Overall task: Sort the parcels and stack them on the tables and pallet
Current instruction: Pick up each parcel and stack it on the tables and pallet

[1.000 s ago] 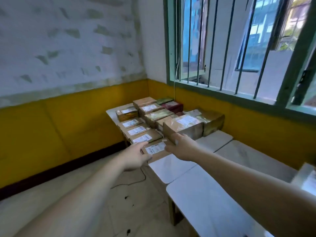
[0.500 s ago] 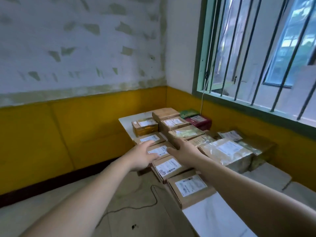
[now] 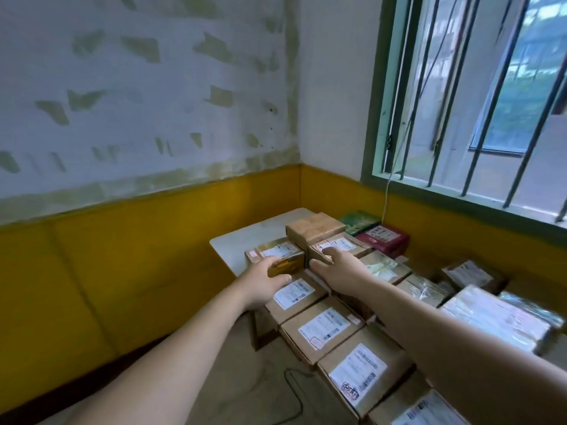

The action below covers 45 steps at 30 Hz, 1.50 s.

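Your white table (image 3: 239, 245), bare at its far left corner, carries: labelled cardboard parcels (image 3: 322, 328) in a row along its left edge; green packet (image 3: 359, 220) and red packet (image 3: 383, 240) at its far right corner

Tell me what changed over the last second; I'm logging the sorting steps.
Both hands reached farther along the row toward the corner: the left hand now touches the yellow-sided parcel, the right hand lies on the labelled parcel beside it. Nothing lifted; parcels stayed put.
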### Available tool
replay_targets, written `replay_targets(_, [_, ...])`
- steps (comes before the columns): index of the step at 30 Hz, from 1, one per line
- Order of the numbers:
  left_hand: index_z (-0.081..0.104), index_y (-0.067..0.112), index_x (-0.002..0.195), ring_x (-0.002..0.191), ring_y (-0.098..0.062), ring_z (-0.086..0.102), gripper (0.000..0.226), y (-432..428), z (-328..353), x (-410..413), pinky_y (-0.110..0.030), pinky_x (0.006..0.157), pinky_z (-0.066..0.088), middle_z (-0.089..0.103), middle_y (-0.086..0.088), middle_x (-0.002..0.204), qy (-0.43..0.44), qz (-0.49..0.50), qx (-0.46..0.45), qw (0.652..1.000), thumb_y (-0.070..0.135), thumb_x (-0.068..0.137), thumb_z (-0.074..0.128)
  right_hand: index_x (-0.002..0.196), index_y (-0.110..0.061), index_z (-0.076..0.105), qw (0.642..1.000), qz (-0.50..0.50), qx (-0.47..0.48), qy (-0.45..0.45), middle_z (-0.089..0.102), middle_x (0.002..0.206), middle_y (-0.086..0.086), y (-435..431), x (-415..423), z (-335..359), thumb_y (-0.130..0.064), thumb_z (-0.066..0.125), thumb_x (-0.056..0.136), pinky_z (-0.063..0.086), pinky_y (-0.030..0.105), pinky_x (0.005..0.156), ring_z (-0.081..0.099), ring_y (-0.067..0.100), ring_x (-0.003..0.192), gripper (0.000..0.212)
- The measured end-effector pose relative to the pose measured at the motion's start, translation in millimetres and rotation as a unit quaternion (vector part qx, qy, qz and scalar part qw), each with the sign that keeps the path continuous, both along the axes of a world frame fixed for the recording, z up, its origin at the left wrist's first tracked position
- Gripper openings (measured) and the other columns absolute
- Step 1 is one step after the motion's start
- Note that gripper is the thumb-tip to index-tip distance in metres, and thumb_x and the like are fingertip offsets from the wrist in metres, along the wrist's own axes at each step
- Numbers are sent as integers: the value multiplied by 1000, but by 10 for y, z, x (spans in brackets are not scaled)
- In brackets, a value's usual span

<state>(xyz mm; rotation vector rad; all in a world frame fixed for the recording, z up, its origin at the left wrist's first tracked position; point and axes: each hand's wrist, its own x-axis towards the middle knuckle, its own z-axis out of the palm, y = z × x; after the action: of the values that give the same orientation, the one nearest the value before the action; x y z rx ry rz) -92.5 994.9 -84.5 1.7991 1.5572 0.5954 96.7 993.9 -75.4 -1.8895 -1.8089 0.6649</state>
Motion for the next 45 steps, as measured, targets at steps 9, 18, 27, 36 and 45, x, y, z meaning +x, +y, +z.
replay_targets(9, [35,29,144,131,-23,42,56,1519,68,150,-34,103,38,38,-3,149,67,-25,6,997,37,93,56,148,-21,39,999,-41,22,8,46,148,10,1587,136,-166,-56,52,94,46,33,95,52,28,126,66])
replay_targets(18, [32,30,145,136,-27,36,56,2845,99,478,-38,102,38,30,-5,153,72,-80,-2,994,37,94,54,146,-24,41,995,-92,14,24,47,145,10,2601,380,-269,-56,56,92,50,37,95,59,23,115,65])
replay_targets(27, [33,26,146,132,-22,40,58,4026,-87,929,-33,103,37,33,-2,150,84,-232,-4,969,35,94,56,146,-21,41,975,-222,-14,19,48,145,11,3284,692,-409,-54,56,93,48,40,101,54,26,124,65])
replay_targets(36, [31,25,147,137,-23,36,59,5119,-231,1178,-36,102,40,31,-2,153,80,-342,-30,936,35,94,56,145,-18,43,935,-351,-43,26,54,139,10,3921,870,-442,-53,58,92,50,36,95,58,23,116,65])
replay_targets(45, [30,20,148,136,-19,36,64,6026,-597,2047,-30,106,33,31,-1,153,124,-404,-31,906,39,92,57,148,-19,38,916,-383,-113,27,53,140,9,4825,1605,-858,-55,55,93,54,36,90,62,19,108,68])
